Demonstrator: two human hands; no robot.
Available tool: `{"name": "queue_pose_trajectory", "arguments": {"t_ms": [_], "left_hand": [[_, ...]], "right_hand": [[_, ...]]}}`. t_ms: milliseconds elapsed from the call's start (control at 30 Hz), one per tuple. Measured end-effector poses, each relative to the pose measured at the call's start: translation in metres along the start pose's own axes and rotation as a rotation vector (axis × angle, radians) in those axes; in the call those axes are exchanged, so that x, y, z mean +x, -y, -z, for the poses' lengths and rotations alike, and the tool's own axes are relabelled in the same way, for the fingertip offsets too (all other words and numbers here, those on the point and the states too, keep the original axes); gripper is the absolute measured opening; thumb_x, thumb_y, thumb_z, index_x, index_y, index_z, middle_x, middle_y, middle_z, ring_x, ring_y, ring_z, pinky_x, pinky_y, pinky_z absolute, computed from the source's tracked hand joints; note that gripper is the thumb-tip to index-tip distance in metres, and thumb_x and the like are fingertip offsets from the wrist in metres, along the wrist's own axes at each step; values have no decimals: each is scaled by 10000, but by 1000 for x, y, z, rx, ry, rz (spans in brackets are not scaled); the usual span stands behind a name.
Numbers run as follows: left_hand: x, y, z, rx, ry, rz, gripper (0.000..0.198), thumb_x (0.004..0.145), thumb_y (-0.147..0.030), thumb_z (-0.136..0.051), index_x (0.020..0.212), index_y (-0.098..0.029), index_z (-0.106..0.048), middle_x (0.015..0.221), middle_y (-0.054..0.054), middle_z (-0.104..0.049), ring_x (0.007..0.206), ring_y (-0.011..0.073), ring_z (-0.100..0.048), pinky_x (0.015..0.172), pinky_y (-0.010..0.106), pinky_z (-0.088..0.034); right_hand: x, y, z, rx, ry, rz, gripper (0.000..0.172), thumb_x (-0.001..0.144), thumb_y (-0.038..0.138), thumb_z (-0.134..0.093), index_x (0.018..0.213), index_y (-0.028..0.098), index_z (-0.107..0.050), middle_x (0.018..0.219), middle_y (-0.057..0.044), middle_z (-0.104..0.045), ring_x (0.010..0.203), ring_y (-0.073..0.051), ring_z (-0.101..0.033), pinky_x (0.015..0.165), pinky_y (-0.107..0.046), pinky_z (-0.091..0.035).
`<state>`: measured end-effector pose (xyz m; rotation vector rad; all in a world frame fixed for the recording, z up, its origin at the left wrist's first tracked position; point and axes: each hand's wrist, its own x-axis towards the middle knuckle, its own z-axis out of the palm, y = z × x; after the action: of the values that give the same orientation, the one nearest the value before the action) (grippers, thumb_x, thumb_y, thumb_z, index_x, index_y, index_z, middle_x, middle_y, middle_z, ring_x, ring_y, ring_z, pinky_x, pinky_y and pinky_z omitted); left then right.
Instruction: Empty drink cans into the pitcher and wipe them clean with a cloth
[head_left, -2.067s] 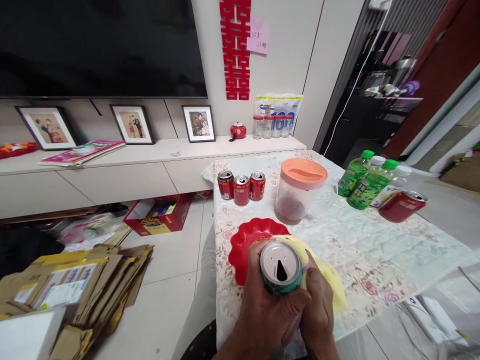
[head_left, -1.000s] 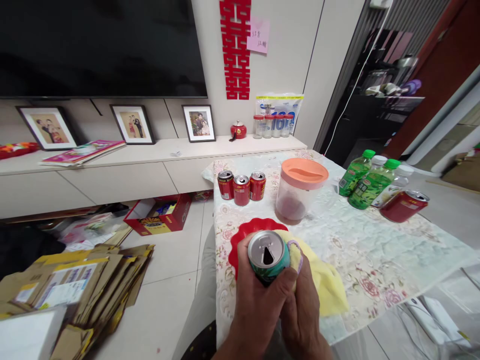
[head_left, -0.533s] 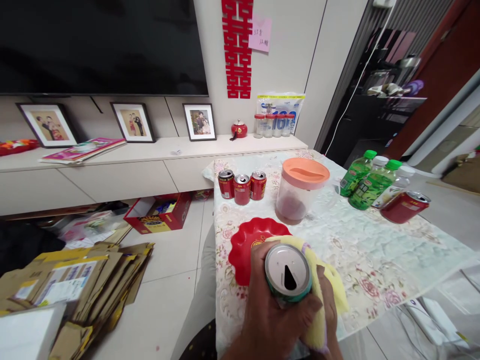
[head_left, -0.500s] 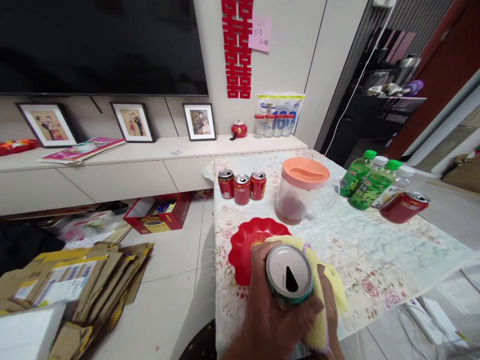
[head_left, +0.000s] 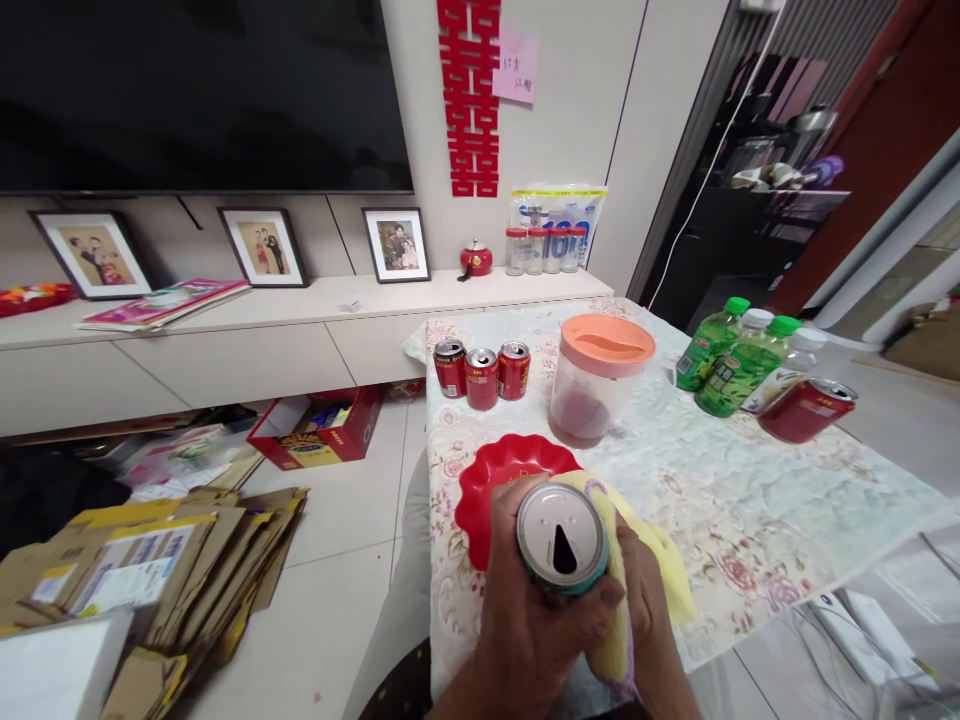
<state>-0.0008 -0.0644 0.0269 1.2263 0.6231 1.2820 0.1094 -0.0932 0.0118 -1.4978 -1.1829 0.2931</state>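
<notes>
A green drink can with an opened silver top is wrapped in the fingers of my left hand, held above the near edge of the table. My right hand is closed on a yellow cloth and presses it against the can's right side. Just behind the can sits a red scalloped plate on the flowered tablecloth.
Three red cans stand at the table's far left, a clear jug with an orange lid mid-table, green bottles and a tipped red can at the right. Flattened cardboard lies on the floor left; a low cabinet runs along the wall.
The can has shifted back and forth in my left hand while my right hand slid the yellow cloth along its side; it now sits slightly left of where it was half a second ago.
</notes>
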Motion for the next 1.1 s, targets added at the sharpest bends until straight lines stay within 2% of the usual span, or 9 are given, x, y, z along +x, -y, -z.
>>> {"name": "queue_pose_trajectory", "arguments": {"t_ms": [233,367,433,600,767,900,967,1033,1100], "left_hand": [[-5,8,5,37,-38,37,642,787,-366,-863,1309,-288,-497,1181,54,-628,1067,249,-655,963,390,-560],[-4,4,3,-63,-57,101,593,787,-381,-866,1258,-280,-521,1090,25,-673,988,225,-673,891,351,-564],[-2,2,3,-86,-47,111,573,791,-381,-865,1241,-281,-525,1066,17,-673,968,213,-673,875,336,-562],[4,-5,1,-116,-117,183,628,770,-403,-879,1262,-271,-512,1063,20,-673,965,213,-678,893,347,-564],[9,-11,1,-116,-178,184,602,758,-441,-874,1228,-251,-548,1021,23,-700,887,210,-682,835,349,-563],[14,-7,8,-49,-208,170,618,739,-458,-883,1223,-245,-565,1048,31,-693,893,213,-665,832,355,-546],[16,-4,13,-5,-225,169,621,743,-468,-876,1232,-251,-560,1046,26,-683,882,212,-657,829,357,-538],[19,-1,18,22,-240,170,618,755,-474,-864,1241,-258,-551,1047,21,-674,888,213,-657,840,360,-536],[22,0,22,30,-233,165,628,752,-468,-867,1247,-257,-543,1057,23,-670,900,215,-660,853,364,-539]], "right_hand": [[1,-20,1,-101,27,5,601,1071,576,-332,719,214,-659,638,-13,-653,581,-158,-602,574,-276,-479],[-3,-33,7,-218,52,51,354,1046,439,-486,996,219,-759,819,-16,-743,694,-167,-658,618,-273,-491],[-3,-32,9,-269,9,103,305,1033,402,-526,1087,227,-771,931,-32,-782,775,-183,-704,694,-290,-529],[0,-16,11,-274,-183,200,305,1002,413,-587,969,206,-808,889,-56,-808,738,-186,-749,685,-278,-568],[-5,-16,14,-183,-320,3,359,982,490,-609,1001,204,-826,930,-63,-819,758,-196,-765,681,-259,-600],[-5,-21,37,-85,-449,-172,473,939,591,-635,1019,165,-823,936,-99,-815,746,-222,-753,625,-268,-597],[-1,-17,54,-44,-322,-159,487,917,618,-637,958,171,-826,871,-92,-805,684,-219,-732,558,-256,-572],[4,-10,68,-45,-51,-126,453,920,603,-626,879,195,-818,818,-69,-790,650,-203,-715,519,-233,-540],[6,-2,76,-59,274,-94,412,945,568,-596,861,223,-806,812,-44,-779,679,-195,-719,578,-228,-554]]}}
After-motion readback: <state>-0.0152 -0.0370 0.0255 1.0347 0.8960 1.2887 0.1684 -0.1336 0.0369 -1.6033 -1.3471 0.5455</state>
